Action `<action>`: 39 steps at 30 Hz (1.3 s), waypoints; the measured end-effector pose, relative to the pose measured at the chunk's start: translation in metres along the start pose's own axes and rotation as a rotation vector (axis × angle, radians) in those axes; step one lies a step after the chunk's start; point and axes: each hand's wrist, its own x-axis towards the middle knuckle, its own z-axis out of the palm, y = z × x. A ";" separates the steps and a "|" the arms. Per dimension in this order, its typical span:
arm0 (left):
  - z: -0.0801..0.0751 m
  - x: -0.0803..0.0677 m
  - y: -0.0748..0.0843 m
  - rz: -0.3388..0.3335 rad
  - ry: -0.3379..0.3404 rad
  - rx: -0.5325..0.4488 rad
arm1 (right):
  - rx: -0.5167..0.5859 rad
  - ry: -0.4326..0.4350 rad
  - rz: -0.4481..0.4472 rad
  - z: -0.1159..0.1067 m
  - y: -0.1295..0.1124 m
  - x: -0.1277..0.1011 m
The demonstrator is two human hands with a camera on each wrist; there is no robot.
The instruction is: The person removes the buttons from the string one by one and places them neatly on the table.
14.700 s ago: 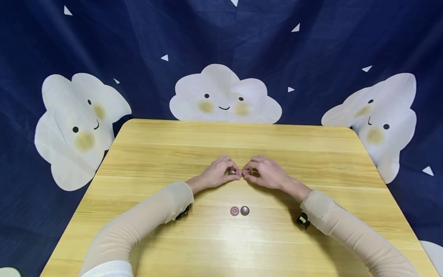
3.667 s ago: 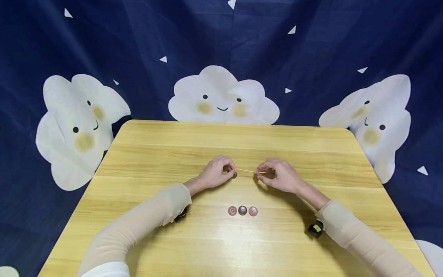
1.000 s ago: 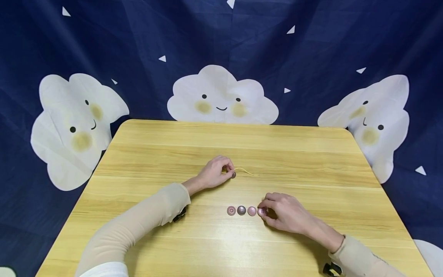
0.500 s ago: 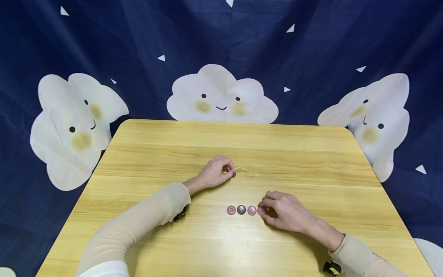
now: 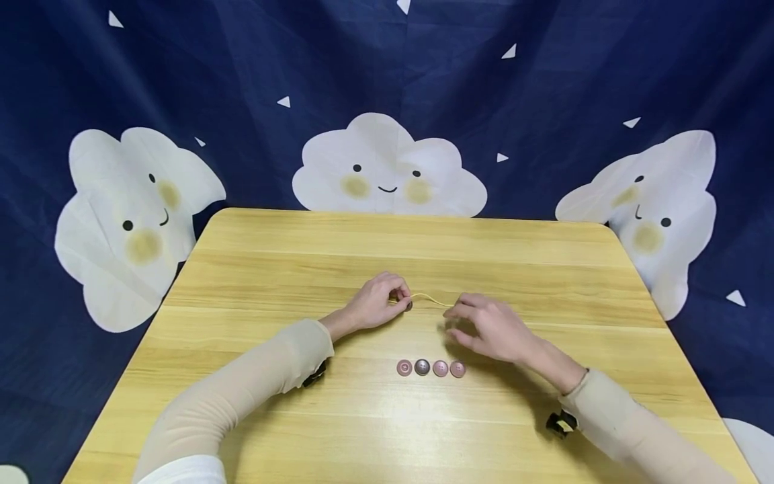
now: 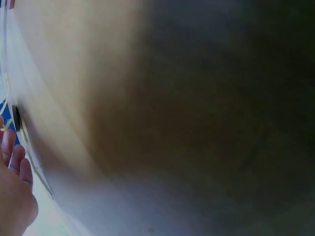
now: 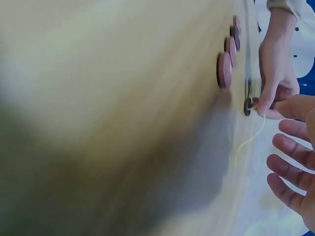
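Observation:
My left hand (image 5: 376,302) pinches a yellow string (image 5: 431,298), with a dark button (image 5: 408,306) at its fingertips; the right wrist view shows that button (image 7: 247,106) standing on edge by the thumb. From those fingers the string's loose end runs right across the wood. Close to that end is my right hand (image 5: 492,329), its fingers apart and nothing held between them. Nearer to me lies a row of several buttons: a reddish one (image 5: 404,368) with a ringed middle, a dark metallic one (image 5: 422,367), then two pink ones, the last of them (image 5: 457,369) at the right.
A light wooden table (image 5: 290,417) lies under both hands. Behind it hangs a dark blue cloth (image 5: 254,60) printed with smiling white clouds. Each wrist carries a small black camera, such as the right one (image 5: 561,425).
Pink buttons have come off the string and joined the row since the oldest frame. My right hand has let go of the last one and moved away to the string's end; the left stays put.

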 end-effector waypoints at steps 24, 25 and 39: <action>0.000 -0.002 0.002 0.014 -0.016 0.026 | 0.069 -0.006 0.078 0.038 0.021 0.063; 0.000 -0.002 0.002 0.014 -0.016 0.027 | 0.069 -0.008 0.079 0.039 0.022 0.063; -0.002 -0.004 0.002 -0.008 -0.021 0.054 | 0.079 -0.015 0.077 0.043 0.024 0.065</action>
